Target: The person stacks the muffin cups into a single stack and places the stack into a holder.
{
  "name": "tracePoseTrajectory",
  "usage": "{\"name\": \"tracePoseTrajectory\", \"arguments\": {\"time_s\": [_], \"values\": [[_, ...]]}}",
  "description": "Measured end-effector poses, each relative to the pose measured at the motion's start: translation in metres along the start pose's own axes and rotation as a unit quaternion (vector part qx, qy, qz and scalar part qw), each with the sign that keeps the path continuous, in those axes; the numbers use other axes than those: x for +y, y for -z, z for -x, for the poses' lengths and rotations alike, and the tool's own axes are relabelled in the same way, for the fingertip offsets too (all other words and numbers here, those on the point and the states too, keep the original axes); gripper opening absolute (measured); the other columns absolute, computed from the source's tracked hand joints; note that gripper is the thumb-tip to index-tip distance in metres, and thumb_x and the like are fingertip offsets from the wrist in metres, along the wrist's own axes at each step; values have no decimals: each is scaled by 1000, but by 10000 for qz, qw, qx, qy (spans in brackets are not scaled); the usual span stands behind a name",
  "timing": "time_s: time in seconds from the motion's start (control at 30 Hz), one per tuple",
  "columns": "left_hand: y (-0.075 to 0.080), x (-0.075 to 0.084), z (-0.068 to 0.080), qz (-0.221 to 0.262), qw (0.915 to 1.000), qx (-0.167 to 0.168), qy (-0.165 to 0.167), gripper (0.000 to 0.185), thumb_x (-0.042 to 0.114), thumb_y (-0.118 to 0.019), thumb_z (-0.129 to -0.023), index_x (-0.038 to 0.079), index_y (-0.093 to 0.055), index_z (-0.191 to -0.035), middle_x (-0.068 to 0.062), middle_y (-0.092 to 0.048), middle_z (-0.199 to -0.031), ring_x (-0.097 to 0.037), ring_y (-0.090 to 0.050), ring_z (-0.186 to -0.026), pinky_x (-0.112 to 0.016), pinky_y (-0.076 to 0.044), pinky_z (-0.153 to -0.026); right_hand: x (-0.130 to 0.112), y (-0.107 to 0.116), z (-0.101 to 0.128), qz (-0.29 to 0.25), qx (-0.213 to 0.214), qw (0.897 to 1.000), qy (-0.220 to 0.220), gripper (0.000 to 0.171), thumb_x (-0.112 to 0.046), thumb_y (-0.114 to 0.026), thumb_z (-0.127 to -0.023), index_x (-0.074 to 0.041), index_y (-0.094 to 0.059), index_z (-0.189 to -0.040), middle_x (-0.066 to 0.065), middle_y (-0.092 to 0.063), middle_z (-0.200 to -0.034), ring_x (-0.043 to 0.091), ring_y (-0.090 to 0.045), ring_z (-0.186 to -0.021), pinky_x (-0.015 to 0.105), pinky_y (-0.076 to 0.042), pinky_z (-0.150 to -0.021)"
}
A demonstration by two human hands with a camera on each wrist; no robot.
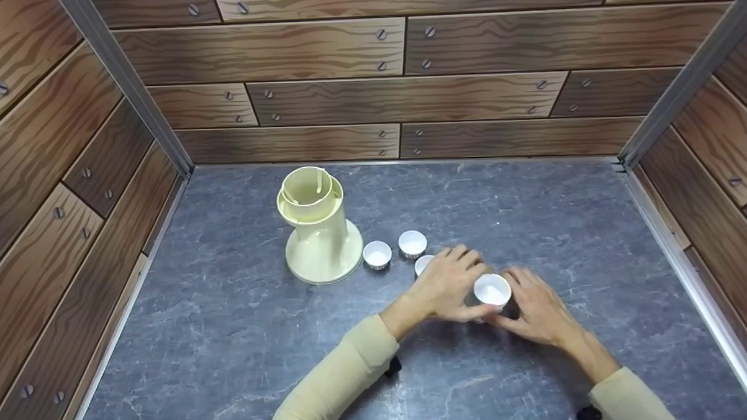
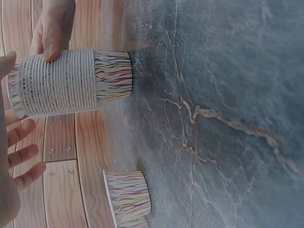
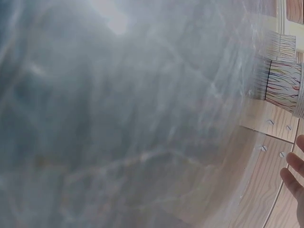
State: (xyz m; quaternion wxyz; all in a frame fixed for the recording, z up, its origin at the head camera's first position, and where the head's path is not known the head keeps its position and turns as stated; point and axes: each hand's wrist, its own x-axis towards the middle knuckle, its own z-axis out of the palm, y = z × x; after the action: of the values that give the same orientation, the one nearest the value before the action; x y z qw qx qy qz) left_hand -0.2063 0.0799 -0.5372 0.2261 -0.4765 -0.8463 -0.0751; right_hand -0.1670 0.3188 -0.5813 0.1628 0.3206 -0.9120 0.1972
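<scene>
A stack of white paper cups with coloured wavy stripes stands upright on the table between both hands. The left wrist view shows the nested rims of the stack and the uppermost cup raised slightly from it. My left hand pinches that uppermost cup between thumb and index finger, its other fingers spread apart. From the right, my right hand holds the stack, thumb on its side. In the right wrist view, some right-hand fingers are stretched out. A single cup is partly hidden behind my left hand.
Two more single cups, a front one and a rear one, stand left of the hands. Beside them is a pale yellow-green plastic stand with a round base and hollow top. Wood-patterned walls border the grey marbled table.
</scene>
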Motion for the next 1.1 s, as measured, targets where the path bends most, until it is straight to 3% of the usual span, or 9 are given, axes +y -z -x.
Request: {"name": "tracePoseTrajectory", "arguments": {"time_s": [0.6,1.1], "values": [[-2,-1,2,-142,9998,-62,-101,66,76,-44,-91,21,-68,-117,2,-57,-110,-16,-48,-101,-30,-43,-86,-1,-1,1,7,7,10000,-49,71,-54,-83,-77,-4,-61,-122,12,-58,-114,31,-56,-104,51,-48,-88],[0,-1,4,-58,9999,-146,16,65,77,-45,-91,22,-69,-115,2,-58,-110,-16,-49,-100,-31,-45,-84,0,0,0,-43,-25,10000,-63,69,-55,-82,-79,-6,-63,-123,8,-59,-112,27,-56,-101,49,-47,-85]]}}
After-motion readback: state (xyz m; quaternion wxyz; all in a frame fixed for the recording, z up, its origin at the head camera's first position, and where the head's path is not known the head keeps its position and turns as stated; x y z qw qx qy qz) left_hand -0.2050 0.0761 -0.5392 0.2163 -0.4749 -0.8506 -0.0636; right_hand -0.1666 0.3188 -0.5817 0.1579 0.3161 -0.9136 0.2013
